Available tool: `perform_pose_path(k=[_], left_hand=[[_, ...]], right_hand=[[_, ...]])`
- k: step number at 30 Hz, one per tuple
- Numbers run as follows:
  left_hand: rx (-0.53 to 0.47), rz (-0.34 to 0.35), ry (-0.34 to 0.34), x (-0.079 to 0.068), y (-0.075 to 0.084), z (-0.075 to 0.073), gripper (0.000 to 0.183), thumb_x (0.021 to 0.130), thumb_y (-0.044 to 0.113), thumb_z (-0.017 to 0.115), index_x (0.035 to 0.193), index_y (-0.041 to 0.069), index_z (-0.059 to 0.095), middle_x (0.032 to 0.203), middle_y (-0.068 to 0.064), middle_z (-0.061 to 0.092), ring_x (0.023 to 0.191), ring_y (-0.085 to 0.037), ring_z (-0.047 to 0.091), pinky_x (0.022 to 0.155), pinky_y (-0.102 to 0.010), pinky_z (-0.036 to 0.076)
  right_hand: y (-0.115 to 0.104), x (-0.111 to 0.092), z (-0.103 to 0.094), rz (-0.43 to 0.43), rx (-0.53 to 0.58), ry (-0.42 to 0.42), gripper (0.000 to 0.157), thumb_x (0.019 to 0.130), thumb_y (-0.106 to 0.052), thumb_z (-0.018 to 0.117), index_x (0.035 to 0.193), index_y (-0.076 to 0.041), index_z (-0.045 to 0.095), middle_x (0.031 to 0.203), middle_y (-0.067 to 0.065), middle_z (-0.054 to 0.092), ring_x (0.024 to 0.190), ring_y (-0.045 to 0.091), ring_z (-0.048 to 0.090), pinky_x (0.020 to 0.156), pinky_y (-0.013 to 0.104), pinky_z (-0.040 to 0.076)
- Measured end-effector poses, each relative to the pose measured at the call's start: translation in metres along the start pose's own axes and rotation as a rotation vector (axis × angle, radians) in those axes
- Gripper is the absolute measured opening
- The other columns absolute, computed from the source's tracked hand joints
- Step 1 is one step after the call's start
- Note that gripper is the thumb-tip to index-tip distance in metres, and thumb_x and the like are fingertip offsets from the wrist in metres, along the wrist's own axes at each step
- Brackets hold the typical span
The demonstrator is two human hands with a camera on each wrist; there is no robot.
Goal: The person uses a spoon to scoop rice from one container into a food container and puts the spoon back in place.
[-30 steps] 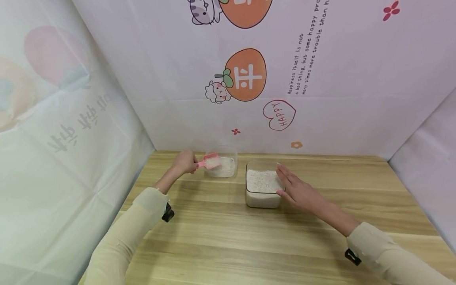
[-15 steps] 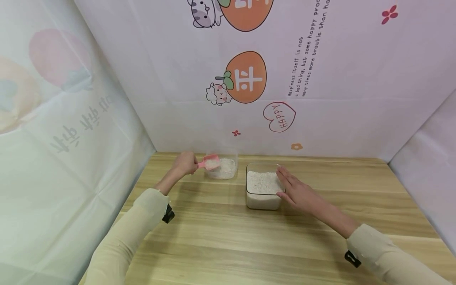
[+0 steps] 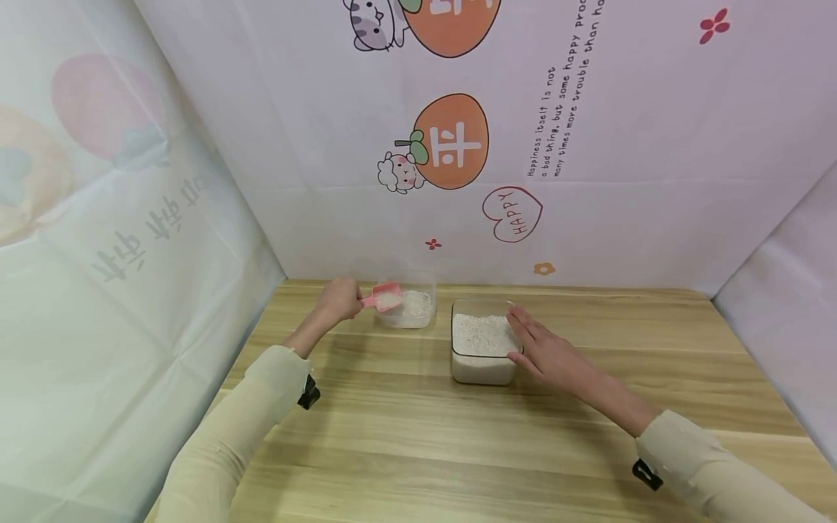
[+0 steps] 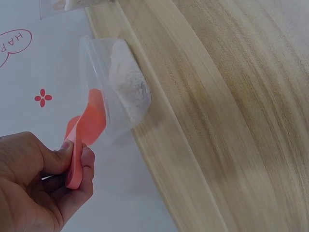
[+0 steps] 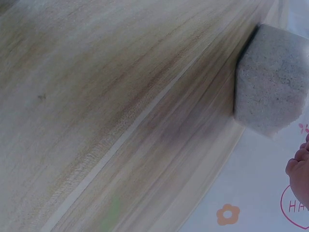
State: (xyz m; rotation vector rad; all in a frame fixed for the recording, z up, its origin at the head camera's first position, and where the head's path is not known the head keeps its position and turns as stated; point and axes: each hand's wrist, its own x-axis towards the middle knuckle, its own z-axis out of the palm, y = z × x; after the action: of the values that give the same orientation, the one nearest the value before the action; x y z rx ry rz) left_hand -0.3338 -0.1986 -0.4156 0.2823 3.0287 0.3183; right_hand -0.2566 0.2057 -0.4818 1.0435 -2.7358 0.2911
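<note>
Fingers (image 4: 87,166) of the left hand (image 3: 340,298) curl round a pink scoop (image 4: 94,121), white grains (image 3: 389,300) in it, at the edge of a small clear tub (image 3: 431,309); the right hand (image 3: 554,356), fingers nearly straight, touches the rim of a larger clear container (image 3: 484,369) of similar grains on the wooden table (image 3: 418,443)

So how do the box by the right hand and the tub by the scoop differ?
The box holds more pale filling than the tub. The box has a dark rim line; the tub's looks clear. The right hand is at the box's side; the scoop is at the tub's mouth. Both are see-through.
</note>
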Motion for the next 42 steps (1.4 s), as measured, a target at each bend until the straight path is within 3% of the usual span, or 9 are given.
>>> perform_pose_path(k=[21,25,31,42], left_hand=[[0.033,-0.014,0.027,-0.0037,-0.0039,-0.0083,0.017,0.08,0.005,0.059,0.069,0.005,0.072,0.053,-0.002,0.062,0.046,-0.012,0.052,0.042,-0.022,0.035],[0.072,-0.001,0.048,-0.004,-0.0035,-0.0089,0.018,0.079,0.005,0.06,0.064,0.007,0.069,0.052,0.001,0.056,0.048,-0.013,0.045,0.044,-0.024,0.034],[0.08,0.01,0.064,-0.0041,-0.0021,-0.0098,0.029,0.077,0.003,0.057,0.051,0.012,0.052,0.048,0.003,0.041,0.05,-0.012,0.032,0.046,-0.026,0.026],[0.129,0.007,0.071,-0.0036,0.0005,-0.0091,0.017,0.079,0.007,0.062,0.063,0.008,0.064,0.06,-0.001,0.058,0.054,-0.014,0.042,0.046,-0.026,0.033]], right_hand=[[-0.0025,-0.0007,-0.0017,0.012,0.004,-0.012,0.069,0.098,-0.041,0.041,0.146,0.002,0.019,0.154,0.017,0.016,0.141,0.03,0.019,0.104,0.046,0.034],[-0.0023,-0.001,-0.0016,0.016,0.006,-0.018,0.068,0.098,-0.041,0.04,0.146,0.002,0.019,0.154,0.016,0.015,0.142,0.029,0.019,0.105,0.046,0.033],[-0.0034,-0.0007,-0.0036,0.021,0.01,-0.027,0.069,0.098,-0.042,0.04,0.146,0.002,0.018,0.155,0.015,0.012,0.142,0.03,0.018,0.106,0.046,0.031],[-0.0047,-0.001,-0.006,0.025,0.009,-0.038,0.069,0.098,-0.042,0.04,0.146,0.003,0.018,0.155,0.017,0.013,0.142,0.031,0.018,0.106,0.047,0.031]])
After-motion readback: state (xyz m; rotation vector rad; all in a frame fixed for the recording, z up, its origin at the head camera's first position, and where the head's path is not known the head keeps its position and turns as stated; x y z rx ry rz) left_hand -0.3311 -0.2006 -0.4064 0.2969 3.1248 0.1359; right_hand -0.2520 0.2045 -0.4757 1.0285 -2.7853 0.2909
